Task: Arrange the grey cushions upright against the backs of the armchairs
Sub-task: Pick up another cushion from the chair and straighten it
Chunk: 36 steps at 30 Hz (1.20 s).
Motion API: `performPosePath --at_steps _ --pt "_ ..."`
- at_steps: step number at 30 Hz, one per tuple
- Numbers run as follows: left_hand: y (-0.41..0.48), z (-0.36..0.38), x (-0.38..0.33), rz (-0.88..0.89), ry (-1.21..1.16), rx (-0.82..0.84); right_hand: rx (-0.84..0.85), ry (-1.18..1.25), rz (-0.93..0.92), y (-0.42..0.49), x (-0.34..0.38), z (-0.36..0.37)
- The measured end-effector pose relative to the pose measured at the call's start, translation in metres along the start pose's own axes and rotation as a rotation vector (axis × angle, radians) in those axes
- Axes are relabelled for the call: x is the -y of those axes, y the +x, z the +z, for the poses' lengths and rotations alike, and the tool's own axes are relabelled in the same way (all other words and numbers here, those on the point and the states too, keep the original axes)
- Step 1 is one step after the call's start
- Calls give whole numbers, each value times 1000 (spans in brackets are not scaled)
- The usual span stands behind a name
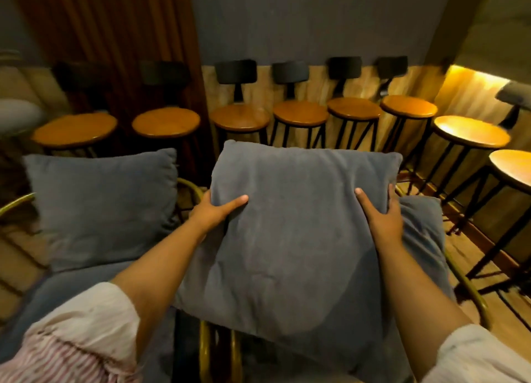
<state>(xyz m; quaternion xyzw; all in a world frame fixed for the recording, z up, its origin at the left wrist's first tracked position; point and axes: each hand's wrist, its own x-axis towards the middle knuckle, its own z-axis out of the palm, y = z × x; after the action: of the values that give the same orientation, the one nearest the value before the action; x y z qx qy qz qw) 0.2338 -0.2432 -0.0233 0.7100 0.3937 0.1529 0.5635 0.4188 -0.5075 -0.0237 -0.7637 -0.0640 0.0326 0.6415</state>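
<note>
While both hands grasp it, one grey cushion [298, 224] is held over the right armchair [471, 293].

Item: large grey cushion, tilted, left hand [214, 210] gripping its left edge with thumb on the front face, right hand [383, 213] gripping the right edge likewise; a further grey cushion [422, 227] lies partly hidden behind it. Second item: grey cushion [103, 204] standing upright against the back of the left armchair [57, 290]. Surroundings: a row of wooden-topped stools [300, 112] along the wall. Markings: no brand, label or writing can be read on any item.
</note>
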Motion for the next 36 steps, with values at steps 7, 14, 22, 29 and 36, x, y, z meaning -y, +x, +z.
performPosePath --at_steps 7,14,22,29,36 --pt "-33 -127 75 -212 79 -205 246 26 35 -62 -15 118" --pt "-69 -251 144 -333 -23 -440 512 47 160 -147 -28 266" --pt "-82 -361 230 -570 33 -507 700 -51 278 -239 -66 392" --pt "-62 -371 294 -725 167 -308 738 -426 388 -258 -98 440" --pt "-44 -376 307 -755 186 -296 717 -504 405 -253 -102 452"
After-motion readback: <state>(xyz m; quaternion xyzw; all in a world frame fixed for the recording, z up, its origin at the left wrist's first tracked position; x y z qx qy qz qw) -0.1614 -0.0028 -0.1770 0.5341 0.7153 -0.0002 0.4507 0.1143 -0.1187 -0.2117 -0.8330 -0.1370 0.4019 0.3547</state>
